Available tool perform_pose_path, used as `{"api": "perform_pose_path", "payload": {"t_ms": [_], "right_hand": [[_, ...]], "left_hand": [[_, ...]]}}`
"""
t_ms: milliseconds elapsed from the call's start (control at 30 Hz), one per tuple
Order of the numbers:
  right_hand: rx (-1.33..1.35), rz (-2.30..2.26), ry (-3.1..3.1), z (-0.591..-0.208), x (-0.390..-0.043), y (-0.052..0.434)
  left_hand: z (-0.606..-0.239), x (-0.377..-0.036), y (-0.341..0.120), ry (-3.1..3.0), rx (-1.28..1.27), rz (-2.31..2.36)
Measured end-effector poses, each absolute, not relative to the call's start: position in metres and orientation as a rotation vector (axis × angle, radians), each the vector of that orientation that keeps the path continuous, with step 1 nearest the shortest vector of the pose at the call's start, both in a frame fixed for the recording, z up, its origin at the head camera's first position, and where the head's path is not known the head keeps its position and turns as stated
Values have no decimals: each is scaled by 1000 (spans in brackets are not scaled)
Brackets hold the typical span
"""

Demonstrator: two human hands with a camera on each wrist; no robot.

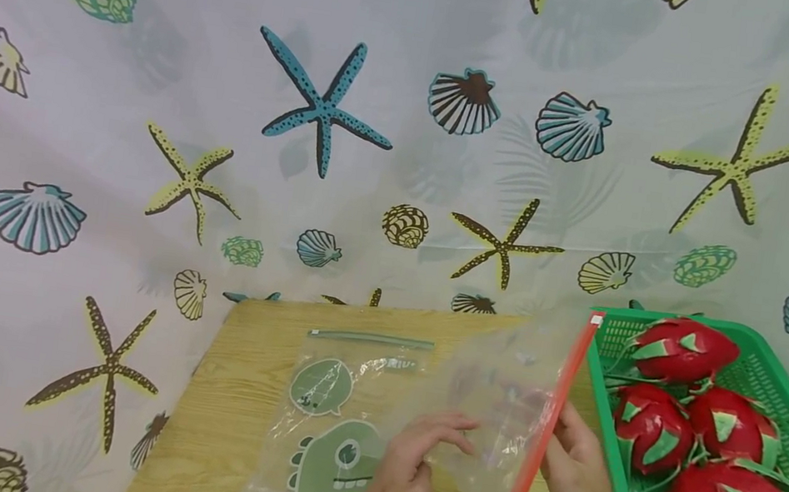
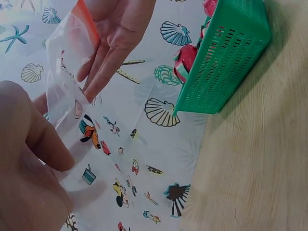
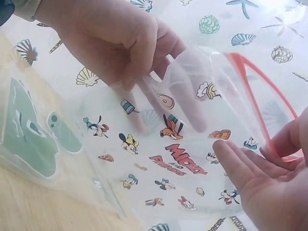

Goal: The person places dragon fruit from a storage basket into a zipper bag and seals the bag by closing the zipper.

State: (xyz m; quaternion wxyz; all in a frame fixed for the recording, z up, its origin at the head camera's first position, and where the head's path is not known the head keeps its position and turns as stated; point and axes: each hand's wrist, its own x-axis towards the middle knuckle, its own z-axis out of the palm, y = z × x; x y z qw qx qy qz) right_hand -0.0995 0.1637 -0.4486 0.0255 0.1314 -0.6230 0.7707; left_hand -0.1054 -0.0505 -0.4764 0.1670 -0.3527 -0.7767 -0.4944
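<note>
A clear zip bag (image 1: 495, 395) with a red zip edge and small cartoon prints is held up between both hands, its mouth parted in the right wrist view. My left hand (image 1: 410, 458) pinches the bag's side, fingers showing through the plastic in the right wrist view. At the mouth, my right hand (image 1: 578, 473) holds the red zip edge (image 3: 260, 96) between thumb and fingers, other fingers stretched along the bag. A second clear zip bag (image 1: 323, 455) with a green dinosaur print lies flat on the table, partly behind the left hand.
To the right stands a green basket (image 1: 785, 376) with several red dragon fruits (image 1: 729, 423). Wood-grain table (image 1: 230, 391) lies beneath the bags. A white curtain (image 1: 396, 19) printed with shells and starfish hangs behind and at the left.
</note>
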Motion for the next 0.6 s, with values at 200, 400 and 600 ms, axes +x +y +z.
{"api": "perform_pose_path", "payload": {"t_ms": [200,400,600], "right_hand": [[172,2408,-2123,-455,-99,164],[24,2414,-2215,-458,-100,161],[-80,2379,-2262,-461,-101,159]], "left_hand": [[-479,-102,-50,-2298,-966,-1456],[-474,-104,-32,-2289,-885,-1504],[-473,-104,-14,-2352,-887,-1389]]}}
